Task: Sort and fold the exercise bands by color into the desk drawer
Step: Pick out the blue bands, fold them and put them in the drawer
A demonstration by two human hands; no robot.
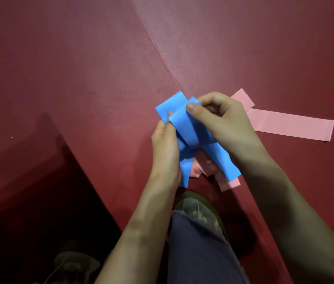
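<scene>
A ribbed red mat [80, 78] covers the floor. Just above it, smooth blue bands [188, 128] are folded into flat loops, pinched by the left hand [165, 148] and gripped by the right hand [223, 121]. Matte pink strips [291, 128] lie flat beside and beneath.

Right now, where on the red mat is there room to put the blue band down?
The red mat is bare left of the seam, beyond the left hand, and right of the seam above the long pink band. It is crowded beneath the right hand and the blue band, where other pink bands lie, and by the shoe.
</scene>
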